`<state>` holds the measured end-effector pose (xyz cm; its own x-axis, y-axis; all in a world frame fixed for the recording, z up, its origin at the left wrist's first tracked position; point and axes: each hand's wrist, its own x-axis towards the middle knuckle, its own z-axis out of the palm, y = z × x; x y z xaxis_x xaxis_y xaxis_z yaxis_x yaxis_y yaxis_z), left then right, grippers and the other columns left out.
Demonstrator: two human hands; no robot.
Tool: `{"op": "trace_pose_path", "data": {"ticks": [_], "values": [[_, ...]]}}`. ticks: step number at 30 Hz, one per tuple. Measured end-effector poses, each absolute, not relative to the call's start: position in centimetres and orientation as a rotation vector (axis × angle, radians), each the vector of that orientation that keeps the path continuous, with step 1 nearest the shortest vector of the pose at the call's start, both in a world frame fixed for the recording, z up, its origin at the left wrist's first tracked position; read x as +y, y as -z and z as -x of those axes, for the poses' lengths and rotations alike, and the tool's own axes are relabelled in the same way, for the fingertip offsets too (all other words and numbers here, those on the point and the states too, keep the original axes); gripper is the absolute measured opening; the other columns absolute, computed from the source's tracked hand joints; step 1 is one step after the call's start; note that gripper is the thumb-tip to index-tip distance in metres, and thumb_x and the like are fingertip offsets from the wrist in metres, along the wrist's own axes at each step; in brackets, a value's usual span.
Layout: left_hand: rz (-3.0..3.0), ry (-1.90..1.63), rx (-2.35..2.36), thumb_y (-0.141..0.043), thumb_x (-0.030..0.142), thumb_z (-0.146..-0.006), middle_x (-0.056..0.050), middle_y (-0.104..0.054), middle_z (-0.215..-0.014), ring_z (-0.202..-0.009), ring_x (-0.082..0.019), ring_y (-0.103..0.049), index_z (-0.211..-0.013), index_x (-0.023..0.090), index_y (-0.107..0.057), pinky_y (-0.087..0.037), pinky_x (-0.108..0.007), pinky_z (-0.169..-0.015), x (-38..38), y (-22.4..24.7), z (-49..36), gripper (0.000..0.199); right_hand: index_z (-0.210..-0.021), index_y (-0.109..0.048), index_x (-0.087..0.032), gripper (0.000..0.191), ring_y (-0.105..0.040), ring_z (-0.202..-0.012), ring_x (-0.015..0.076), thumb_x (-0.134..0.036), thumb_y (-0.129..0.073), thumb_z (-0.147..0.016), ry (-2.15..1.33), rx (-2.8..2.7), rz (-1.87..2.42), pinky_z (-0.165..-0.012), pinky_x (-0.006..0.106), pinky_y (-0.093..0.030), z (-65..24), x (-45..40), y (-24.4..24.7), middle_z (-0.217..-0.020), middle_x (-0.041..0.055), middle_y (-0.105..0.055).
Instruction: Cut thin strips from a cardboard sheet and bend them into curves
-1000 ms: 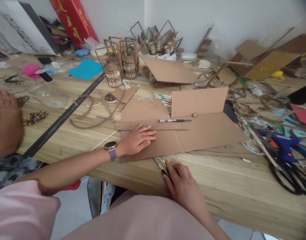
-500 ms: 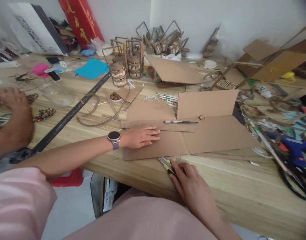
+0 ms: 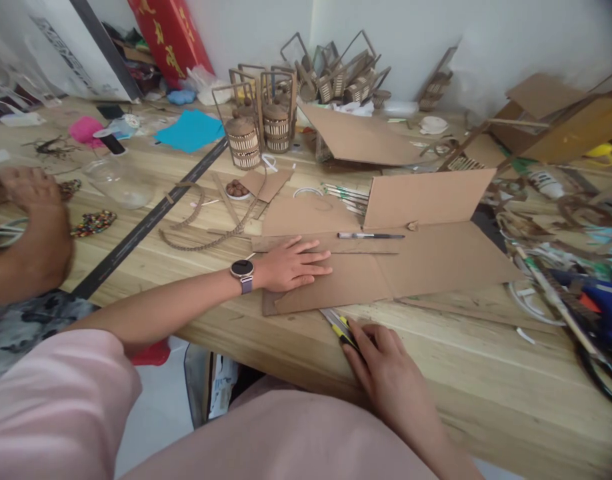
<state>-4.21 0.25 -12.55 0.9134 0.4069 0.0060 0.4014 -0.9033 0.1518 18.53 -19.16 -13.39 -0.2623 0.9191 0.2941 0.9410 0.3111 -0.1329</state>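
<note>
My left hand (image 3: 293,265) lies flat with spread fingers on a brown cardboard sheet (image 3: 346,283) and on part of a narrow cardboard strip (image 3: 331,244) along it. In my right hand (image 3: 386,360) is a yellow and black utility knife (image 3: 342,328). Its blade end points up and left, at the near edge of the cardboard; I cannot tell whether it touches. A black pen (image 3: 371,235) rests on the cardboard past my left fingers. Behind it, a cardboard flap (image 3: 429,198) stands upright.
At the left is another person's hand (image 3: 41,213), near a beaded string (image 3: 93,223) and a clear jar (image 3: 117,181). Small woven baskets (image 3: 243,142) stand at the back. Scissors (image 3: 603,373) and a blue glue gun (image 3: 606,297) lie at the right among scraps.
The view has shifted slightly, so most things sit a little further right. My left fingers are spread wider on the cardboard. The utility knife stays in my right hand.
</note>
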Motion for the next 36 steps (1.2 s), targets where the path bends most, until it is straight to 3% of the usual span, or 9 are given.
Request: {"op": "trace_pose_path", "data": {"ticks": [9, 22, 36], "values": [[-2.894, -0.066, 0.646, -0.037, 0.039, -0.104, 0.004, -0.034, -0.159, -0.151, -0.026, -0.018, -0.146, 0.039, -0.043, -0.006, -0.051, -0.121, 0.1, 12.4, 4.0, 0.043, -0.124, -0.064, -0.020, 0.040, -0.062, -0.087, 0.0230, -0.037, -0.035, -0.101, 0.117, -2.320, 1.620, -0.068, 0.035, -0.057, -16.7, -19.1, 14.2, -0.093, 0.0113, -0.063], [-2.903, -0.056, 0.638, -0.035, 0.038, -0.104, 0.003, -0.031, -0.160, -0.151, -0.028, -0.018, -0.148, 0.036, -0.042, -0.008, -0.054, -0.120, 0.1, 12.5, 3.9, 0.044, -0.117, -0.064, -0.015, 0.033, -0.059, -0.078, 0.0224, -0.030, -0.042, -0.098, 0.135, -2.444, 1.476, -0.062, 0.034, -0.054, -14.6, -17.7, 14.0, -0.089, 0.0107, -0.062], [-2.894, -0.008, 0.673, -0.037, 0.039, -0.104, 0.004, -0.030, -0.161, -0.151, -0.026, -0.016, -0.147, 0.039, -0.042, -0.007, -0.054, -0.121, 0.0, 12.1, 3.7, 0.044, -0.118, -0.062, -0.017, 0.029, -0.064, -0.085, 0.0212, -0.028, -0.044, -0.099, -0.043, -2.577, 1.294, -0.070, 0.034, -0.055, -16.3, -15.5, 12.5, -0.095, 0.0097, -0.065]]}}
